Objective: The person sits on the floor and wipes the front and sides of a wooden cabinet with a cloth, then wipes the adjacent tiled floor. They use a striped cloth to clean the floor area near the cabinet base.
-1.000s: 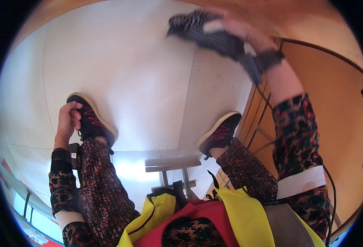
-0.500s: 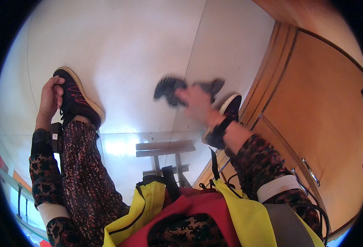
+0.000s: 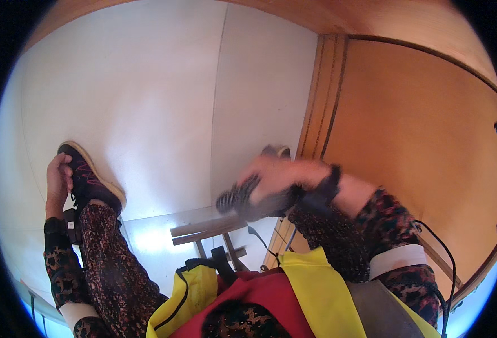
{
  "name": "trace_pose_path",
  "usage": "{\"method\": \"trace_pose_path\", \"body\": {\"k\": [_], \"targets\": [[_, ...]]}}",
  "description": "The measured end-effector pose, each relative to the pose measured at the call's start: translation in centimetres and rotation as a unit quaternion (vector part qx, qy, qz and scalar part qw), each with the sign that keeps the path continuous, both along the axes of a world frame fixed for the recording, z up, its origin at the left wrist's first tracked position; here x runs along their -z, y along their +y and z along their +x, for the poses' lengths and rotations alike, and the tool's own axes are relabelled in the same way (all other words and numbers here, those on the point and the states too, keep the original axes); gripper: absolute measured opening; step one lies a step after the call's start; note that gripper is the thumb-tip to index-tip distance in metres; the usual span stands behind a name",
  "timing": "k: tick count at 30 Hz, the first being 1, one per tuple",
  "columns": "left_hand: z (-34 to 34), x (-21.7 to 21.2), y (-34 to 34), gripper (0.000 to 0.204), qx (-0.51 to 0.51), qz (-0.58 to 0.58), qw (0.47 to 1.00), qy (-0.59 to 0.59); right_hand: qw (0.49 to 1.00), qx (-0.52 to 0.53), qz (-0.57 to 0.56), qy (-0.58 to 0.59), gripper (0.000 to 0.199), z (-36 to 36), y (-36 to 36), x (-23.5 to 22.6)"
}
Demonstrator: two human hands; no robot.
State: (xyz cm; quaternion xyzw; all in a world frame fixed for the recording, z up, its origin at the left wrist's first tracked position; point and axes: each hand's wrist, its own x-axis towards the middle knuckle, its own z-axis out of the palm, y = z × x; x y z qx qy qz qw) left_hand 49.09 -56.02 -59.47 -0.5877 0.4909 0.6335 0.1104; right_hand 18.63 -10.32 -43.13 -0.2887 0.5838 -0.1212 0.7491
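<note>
Here, right hand (image 3: 282, 177) grips blurred striped fabric (image 3: 238, 197); left hand (image 3: 58, 179) on dark sneaker (image 3: 88, 181)

Dark leopard-print sleeves (image 3: 62, 276) with white cuffs, speckled patterned trousers (image 3: 110, 265), black shoe (image 3: 88, 180) — pink laces, tan sole — black wristband (image 3: 330, 183), yellow-and-red vest (image 3: 271, 293).

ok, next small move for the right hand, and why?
Probably bring the striped sock down over the right foot's toes: the right hand grips it just in front of that foot. The left hand rests on the dark sneaker.
</note>
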Motion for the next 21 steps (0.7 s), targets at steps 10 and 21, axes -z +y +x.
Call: {"method": "trace_pose_path", "body": {"k": [10, 21], "targets": [[0.4, 0.3, -0.4, 0.033, 0.012, -0.007, 1.000, 0.017, 0.893, 0.106, -0.007, 0.436, 0.064, -27.3, -2.5, 1.6], [1.1, 0.7, -0.8, 0.034, 0.010, -0.011, 1.000, 0.013, 0.764, 0.119, 0.030, 0.633, 0.059, -14.6, 10.8, 13.7]]}}
